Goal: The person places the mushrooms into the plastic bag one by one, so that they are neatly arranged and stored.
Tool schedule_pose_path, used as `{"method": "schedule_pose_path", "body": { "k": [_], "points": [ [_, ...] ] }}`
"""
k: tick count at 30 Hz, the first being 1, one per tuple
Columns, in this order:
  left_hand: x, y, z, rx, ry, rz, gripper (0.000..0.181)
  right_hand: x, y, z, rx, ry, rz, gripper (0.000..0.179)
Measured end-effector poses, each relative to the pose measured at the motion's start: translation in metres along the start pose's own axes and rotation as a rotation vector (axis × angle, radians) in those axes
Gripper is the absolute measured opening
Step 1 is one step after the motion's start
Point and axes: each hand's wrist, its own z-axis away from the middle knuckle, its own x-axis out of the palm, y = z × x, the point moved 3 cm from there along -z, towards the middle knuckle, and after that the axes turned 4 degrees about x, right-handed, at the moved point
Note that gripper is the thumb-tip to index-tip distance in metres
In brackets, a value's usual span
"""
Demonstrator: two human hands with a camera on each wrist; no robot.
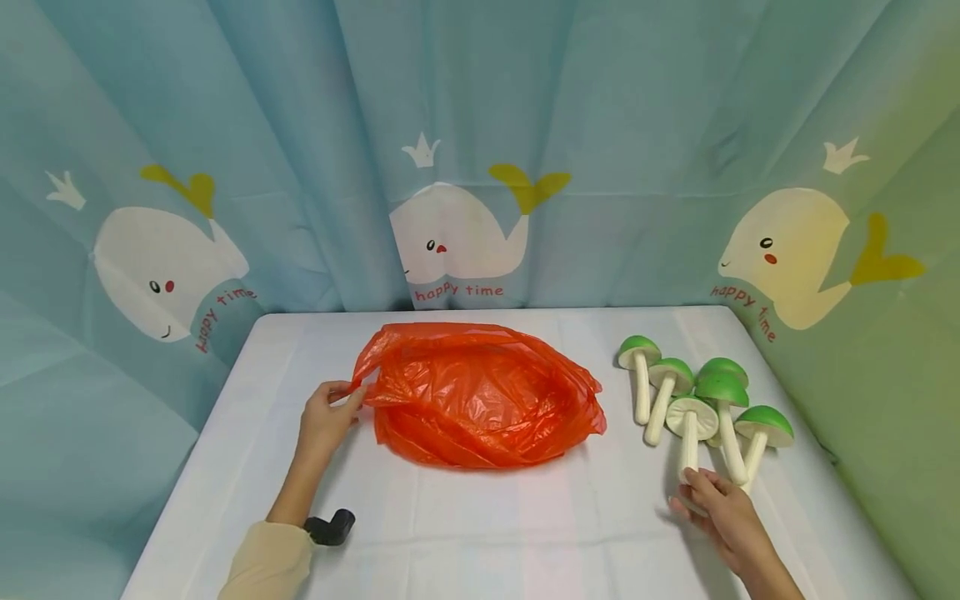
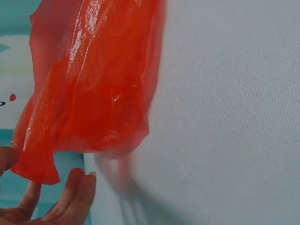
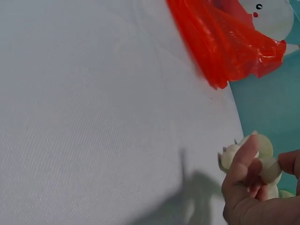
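A red plastic bag (image 1: 487, 400) lies on the white table with its mouth spread open. My left hand (image 1: 326, 421) pinches the bag's left end between thumb and fingers; the left wrist view shows that corner of red plastic (image 2: 40, 164) at the thumb. On the right, my right hand (image 1: 726, 518) holds a toy mushroom (image 1: 690, 425) by the lower end of its pale stem, its cap's underside facing up. Around it lie several more green-capped mushrooms (image 1: 670, 379). In the right wrist view the stem end (image 3: 270, 170) shows between thumb and fingers.
A white-covered table (image 1: 465, 533) carries everything. Behind it hangs a blue curtain (image 1: 637, 150) printed with whales, and a green one (image 1: 900, 400) hangs along the right side. A black device (image 1: 331, 527) sits at the left wrist.
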Motion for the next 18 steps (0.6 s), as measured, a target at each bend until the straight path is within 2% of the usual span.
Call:
{"method": "schedule_pose_path", "body": {
  "k": [3,6,9,13,18],
  "points": [
    [-0.001,-0.002,-0.001,-0.013,0.020,0.053,0.054,0.002,-0.003,0.002,-0.065,-0.033,-0.121,0.017],
    [0.000,-0.003,-0.002,-0.010,0.028,0.083,0.054,0.003,-0.006,0.004,-0.122,-0.081,-0.224,0.007],
    [0.001,-0.002,-0.003,0.006,0.027,0.091,0.056,0.004,-0.008,0.007,-0.159,-0.119,-0.283,0.007],
    [0.003,-0.001,-0.003,0.005,0.021,0.098,0.057,0.006,-0.011,0.011,-0.175,-0.128,-0.321,0.007],
    [0.004,-0.004,-0.001,-0.029,0.008,0.098,0.059,0.010,-0.015,0.019,-0.177,-0.122,-0.341,0.008]
  ]
}}
